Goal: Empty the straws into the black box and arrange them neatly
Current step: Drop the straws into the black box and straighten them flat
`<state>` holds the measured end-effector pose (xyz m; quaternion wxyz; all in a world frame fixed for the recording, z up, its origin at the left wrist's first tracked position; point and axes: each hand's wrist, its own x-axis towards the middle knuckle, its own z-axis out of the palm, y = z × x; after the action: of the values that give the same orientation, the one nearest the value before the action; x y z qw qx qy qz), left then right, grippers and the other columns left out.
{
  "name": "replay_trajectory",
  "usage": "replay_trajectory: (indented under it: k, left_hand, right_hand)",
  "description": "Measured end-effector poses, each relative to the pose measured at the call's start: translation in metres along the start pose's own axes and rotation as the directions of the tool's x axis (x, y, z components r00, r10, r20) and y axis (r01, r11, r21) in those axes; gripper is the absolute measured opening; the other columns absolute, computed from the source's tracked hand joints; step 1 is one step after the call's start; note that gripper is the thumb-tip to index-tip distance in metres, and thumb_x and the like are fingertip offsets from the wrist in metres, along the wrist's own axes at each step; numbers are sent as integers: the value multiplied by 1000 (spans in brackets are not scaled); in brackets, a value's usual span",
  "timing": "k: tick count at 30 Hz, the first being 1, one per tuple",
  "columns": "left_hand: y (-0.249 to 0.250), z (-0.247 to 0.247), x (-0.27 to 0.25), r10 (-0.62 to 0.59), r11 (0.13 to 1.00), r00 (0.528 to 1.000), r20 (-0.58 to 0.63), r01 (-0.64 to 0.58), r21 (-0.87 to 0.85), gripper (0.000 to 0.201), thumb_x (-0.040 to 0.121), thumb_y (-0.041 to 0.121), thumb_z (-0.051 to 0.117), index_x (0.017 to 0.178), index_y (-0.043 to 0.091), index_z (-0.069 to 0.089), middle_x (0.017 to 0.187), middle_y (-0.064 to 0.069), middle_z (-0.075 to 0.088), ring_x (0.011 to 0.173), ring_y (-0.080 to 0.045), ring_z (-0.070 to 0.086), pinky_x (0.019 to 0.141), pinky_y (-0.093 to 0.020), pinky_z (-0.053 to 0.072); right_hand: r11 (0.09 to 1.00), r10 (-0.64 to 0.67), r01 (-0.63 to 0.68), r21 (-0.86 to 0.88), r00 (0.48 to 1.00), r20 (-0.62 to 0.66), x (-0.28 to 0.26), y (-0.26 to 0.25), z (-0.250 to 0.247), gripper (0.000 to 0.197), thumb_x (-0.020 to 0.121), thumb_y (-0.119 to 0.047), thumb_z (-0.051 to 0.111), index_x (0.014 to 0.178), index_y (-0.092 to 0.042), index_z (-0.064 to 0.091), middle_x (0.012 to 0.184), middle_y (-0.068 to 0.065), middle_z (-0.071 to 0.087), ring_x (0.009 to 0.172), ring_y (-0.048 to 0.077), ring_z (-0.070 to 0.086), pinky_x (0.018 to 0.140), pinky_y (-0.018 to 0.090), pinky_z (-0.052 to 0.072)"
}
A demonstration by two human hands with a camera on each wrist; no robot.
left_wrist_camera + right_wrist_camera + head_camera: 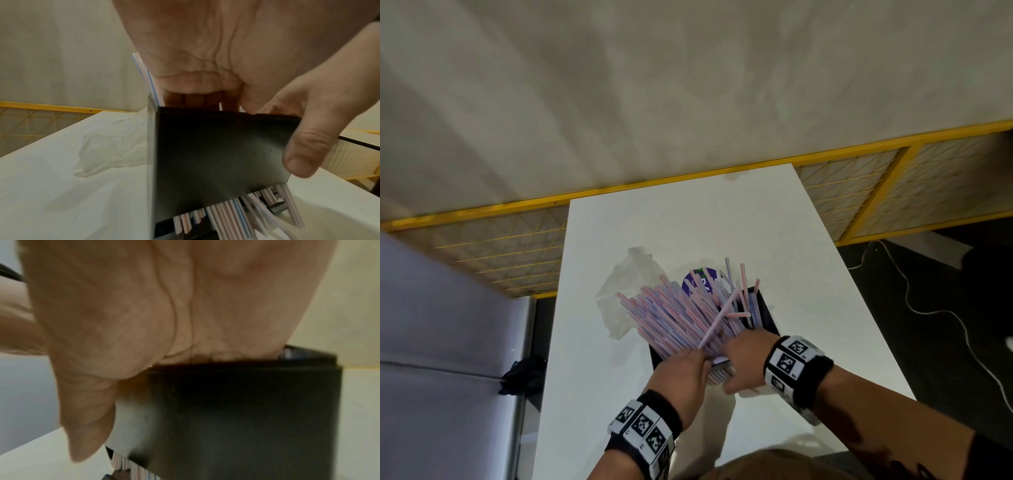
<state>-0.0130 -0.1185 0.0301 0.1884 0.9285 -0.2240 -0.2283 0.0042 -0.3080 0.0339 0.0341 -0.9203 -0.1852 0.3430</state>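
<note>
A black box (767,318) stands on the white table (654,226), stuffed with pink and blue striped straws (681,315) that fan out toward the upper left. One straw lies crosswise over the bundle. My left hand (697,359) and right hand (732,356) meet at the box's near wall (216,154). Each reaches its fingers straight down inside, against the straws, with fingertips hidden. The left thumb (304,154) hangs outside the wall. My right thumb (88,426) lies beside the box (246,410). Straw ends (232,216) show through a slot at the wall's foot.
An empty clear plastic bag (619,291) lies crumpled left of the box, with a purple label (700,282) behind the straws. A yellow mesh fence (859,192) runs past the table's far end. A white cable (928,308) crosses the dark floor on the right.
</note>
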Motion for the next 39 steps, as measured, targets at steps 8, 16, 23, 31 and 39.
replay_trajectory:
  k: [8, 16, 23, 31, 39]
  left_hand:
    - [-1, 6, -2, -29, 998, 1000, -1, 29, -62, 33, 110, 35, 31, 120, 23, 60, 111, 0, 59, 101, -18, 53, 93, -34, 44]
    - [-3, 9, -4, -15, 998, 1000, 11, 16, -67, 32, 110, 36, 29, 119, 23, 57, 109, 0, 59, 97, -19, 54, 91, -38, 44]
    - [-4, 5, -4, -6, 976, 1000, -12, 4, -218, 30, 107, 41, 36, 128, 28, 53, 116, 4, 65, 102, -15, 61, 93, -35, 49]
    - [-3, 6, -1, 6, 992, 999, -53, -12, -129, 29, 106, 43, 37, 122, 28, 56, 110, 6, 66, 100, -15, 59, 91, -35, 48]
    - [-3, 8, 1, -7, 996, 1000, -11, 5, -92, 34, 107, 47, 33, 116, 27, 58, 105, 6, 63, 97, -15, 57, 90, -34, 46]
  right_hand:
    - [997, 55, -62, 56, 992, 115, 8, -3, -5, 50, 76, -62, 71, 97, -18, 58, 86, 2, 62, 81, 24, 63, 69, 33, 54]
    - [995, 32, -41, 90, 995, 97, 9, -1, 1, 53, 79, -59, 71, 107, -16, 59, 99, 6, 65, 90, 26, 64, 70, 33, 52]
    - [987, -39, 45, 152, 999, -38, 5, 6, 3, 44, 77, -54, 71, 103, -21, 59, 98, 4, 64, 90, 26, 63, 78, 37, 55]
    - [991, -95, 115, 61, 959, -268, -18, 24, 9, 37, 83, -53, 61, 101, -21, 58, 100, 0, 59, 88, 21, 56, 79, 38, 45]
    - [991, -71, 96, 96, 969, -238, -35, 24, 12, 33, 88, -53, 58, 99, -22, 58, 96, -2, 63, 85, 21, 60, 77, 34, 42]
